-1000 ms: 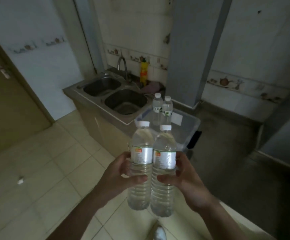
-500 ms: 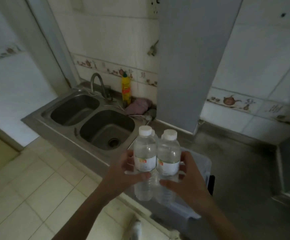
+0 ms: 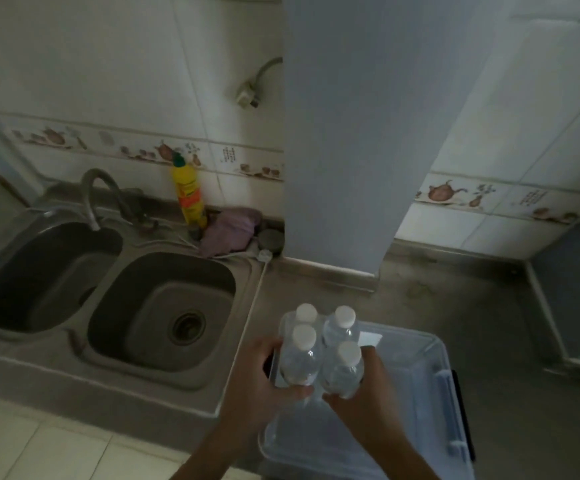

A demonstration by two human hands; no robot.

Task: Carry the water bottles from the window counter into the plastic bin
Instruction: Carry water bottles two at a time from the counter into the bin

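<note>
- We see two water bottles [image 3: 319, 362] held upright over the clear plastic bin [image 3: 430, 393], just beside two standing bottles [image 3: 326, 322].
- Left hand [image 3: 257, 382] fingers curl round one; right hand [image 3: 368, 393] grips the other.
- Double sink [image 3: 108, 299] lies left.

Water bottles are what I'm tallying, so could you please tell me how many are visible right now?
4. The left hand holds one bottle, the right hand another, both over the plastic bin. Two more, and, stand just behind them in the bin. None else shows.
</note>
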